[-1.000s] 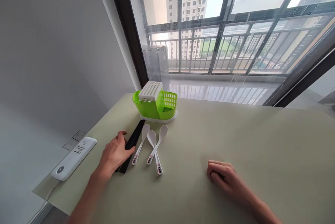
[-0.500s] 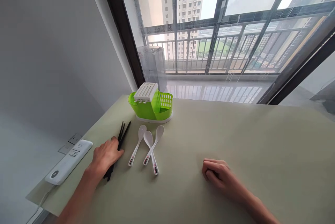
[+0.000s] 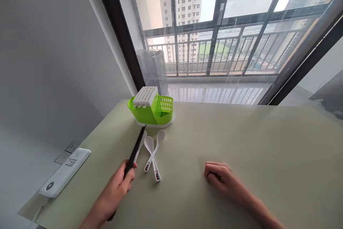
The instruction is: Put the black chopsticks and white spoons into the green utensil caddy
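The left hand [image 3: 115,188] is clamped on the chopsticks [image 3: 136,147], partly hiding one spoon [image 3: 142,142]; the right hand [image 3: 218,177] rests curled together on the worktop [image 3: 241,136].

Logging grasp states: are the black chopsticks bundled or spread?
Bundled: the left hand clasps the black chopsticks together, and they show as one narrow dark strip passing in front of the leftmost white spoon.

I get pale table [image 3: 241,143] on feed; grey wall [image 3: 53,61] left of table, dark-framed window [image 3: 215,25] beyond table, daylight through window.
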`<move>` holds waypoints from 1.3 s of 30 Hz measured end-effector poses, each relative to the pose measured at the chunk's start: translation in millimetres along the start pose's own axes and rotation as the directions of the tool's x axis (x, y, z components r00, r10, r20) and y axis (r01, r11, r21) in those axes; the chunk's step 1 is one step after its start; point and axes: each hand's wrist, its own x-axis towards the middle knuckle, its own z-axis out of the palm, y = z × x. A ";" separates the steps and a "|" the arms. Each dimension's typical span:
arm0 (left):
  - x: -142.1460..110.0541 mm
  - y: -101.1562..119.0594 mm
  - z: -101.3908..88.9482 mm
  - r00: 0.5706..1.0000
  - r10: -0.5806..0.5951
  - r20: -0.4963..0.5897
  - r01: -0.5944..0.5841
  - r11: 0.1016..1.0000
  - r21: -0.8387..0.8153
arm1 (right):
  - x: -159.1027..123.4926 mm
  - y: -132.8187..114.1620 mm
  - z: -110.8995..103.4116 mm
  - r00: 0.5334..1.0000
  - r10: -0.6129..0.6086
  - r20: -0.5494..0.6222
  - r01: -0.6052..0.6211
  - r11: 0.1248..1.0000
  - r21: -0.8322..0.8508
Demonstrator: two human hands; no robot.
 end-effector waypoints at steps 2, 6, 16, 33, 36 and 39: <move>-20.7 20.7 33.9 0.945 0.036 0.326 0.023 0.984 -0.174 | 0.3 3.4 0.9 0.998 0.007 -0.056 -0.005 0.999 0.042; -37.5 68.0 90.0 0.896 0.160 0.415 -0.133 0.987 -0.094 | 3.1 8.9 -0.8 0.948 0.122 -0.295 -0.081 0.986 0.146; -36.8 95.0 166.6 0.905 0.344 0.249 -0.424 0.753 0.503 | 13.9 32.1 7.0 0.898 -0.048 -0.437 -0.150 0.901 -0.406; -34.9 64.0 181.1 0.714 0.696 -0.073 -0.474 0.558 0.681 | 12.5 40.1 10.5 0.919 -0.140 -0.369 -0.084 0.844 -0.529; -21.3 66.0 157.4 0.696 0.712 -0.094 -0.496 0.571 0.654 | 11.1 38.7 9.2 0.919 -0.115 -0.377 -0.092 0.867 -0.490; 3.0 59.2 124.3 0.709 0.669 -0.221 -0.383 0.630 0.676 | 10.2 37.5 8.1 0.921 -0.084 -0.381 -0.103 0.889 -0.447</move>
